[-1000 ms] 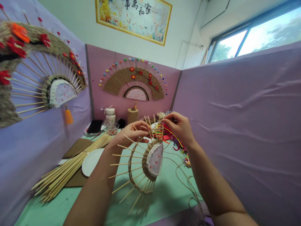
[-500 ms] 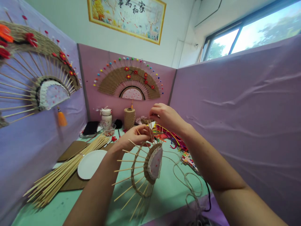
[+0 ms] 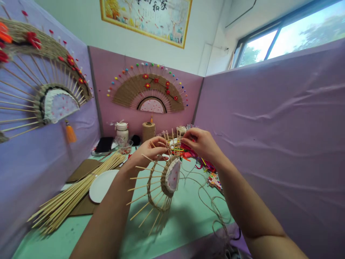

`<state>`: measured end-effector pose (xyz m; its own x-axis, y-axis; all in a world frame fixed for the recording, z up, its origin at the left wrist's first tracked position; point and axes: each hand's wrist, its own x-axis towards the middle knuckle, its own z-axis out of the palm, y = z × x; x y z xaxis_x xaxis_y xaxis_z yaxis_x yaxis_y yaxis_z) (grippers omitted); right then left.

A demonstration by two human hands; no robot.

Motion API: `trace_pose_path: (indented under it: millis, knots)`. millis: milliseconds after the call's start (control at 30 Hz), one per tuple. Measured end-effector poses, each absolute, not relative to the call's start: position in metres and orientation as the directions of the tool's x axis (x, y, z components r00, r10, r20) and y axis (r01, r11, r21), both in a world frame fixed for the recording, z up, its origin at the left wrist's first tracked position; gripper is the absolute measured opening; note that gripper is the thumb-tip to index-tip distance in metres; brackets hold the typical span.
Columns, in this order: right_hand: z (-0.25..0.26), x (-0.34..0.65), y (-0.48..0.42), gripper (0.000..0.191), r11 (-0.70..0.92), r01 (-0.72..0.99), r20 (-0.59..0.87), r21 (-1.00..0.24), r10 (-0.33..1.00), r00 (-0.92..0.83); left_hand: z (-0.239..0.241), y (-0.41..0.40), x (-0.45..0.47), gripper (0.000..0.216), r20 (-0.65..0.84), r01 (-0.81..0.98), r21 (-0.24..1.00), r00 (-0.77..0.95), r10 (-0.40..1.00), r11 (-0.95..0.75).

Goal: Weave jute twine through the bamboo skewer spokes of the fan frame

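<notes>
A half-round fan frame of thin bamboo sticks hangs tilted above the table. Its centre is a pale half-disc with pink spots, edged in white lace and woven twine. A further band of twine weaves through the sticks partway out. Around the upper sticks my left hand is closed, holding the frame up. My right hand pinches the twine beside the farthest sticks; its fingertips partly hide the strand. Loose twine trails in loops over the table to the right.
On the left lie a bundle of bamboo sticks, a white disc and brown cardboard. Behind stand a twine spool, a white jar and a plastic cup. Finished fans hang on the partitions.
My right hand has come down and slightly right, next to the far sticks. My left hand and the frame have shifted a little left and up, and the frame has turned slightly.
</notes>
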<state>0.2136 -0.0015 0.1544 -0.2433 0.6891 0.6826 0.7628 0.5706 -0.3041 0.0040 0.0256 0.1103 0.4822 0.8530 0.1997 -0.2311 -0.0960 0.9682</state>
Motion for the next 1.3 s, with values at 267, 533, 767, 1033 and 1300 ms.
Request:
trace_pose_path:
  millis: [267, 533, 767, 1033, 1300]
  knots:
    - [0.111, 0.226, 0.001, 0.025, 0.466, 0.561, 0.560, -0.684, 0.828, -0.005, 0.113, 0.027, 0.013, 0.031, 0.136, -0.339, 0.941, 0.429, 0.893, 0.020]
    - [0.092, 0.228, 0.009, 0.030, 0.478, 0.341, 0.531, -0.809, 0.844, 0.075, 0.108, 0.028, 0.014, 0.021, 0.163, -0.379, 0.924, 0.499, 0.851, 0.045]
    - [0.083, 0.222, 0.010, 0.030, 0.478, 0.152, 0.493, -0.865, 0.866, 0.081, 0.104, 0.028, 0.013, 0.027, 0.191, -0.391, 0.919, 0.559, 0.807, 0.053]
    - [0.088, 0.222, 0.006, 0.027, 0.525, 0.094, 0.531, -0.846, 0.813, 0.237, 0.107, 0.022, 0.024, 0.022, 0.191, -0.409, 0.911, 0.524, 0.830, 0.048]
    - [0.090, 0.224, 0.007, 0.027, 0.507, 0.068, 0.510, -0.860, 0.842, 0.176, 0.105, 0.022, 0.025, 0.020, 0.348, -0.500, 0.864, 0.512, 0.786, -0.056]
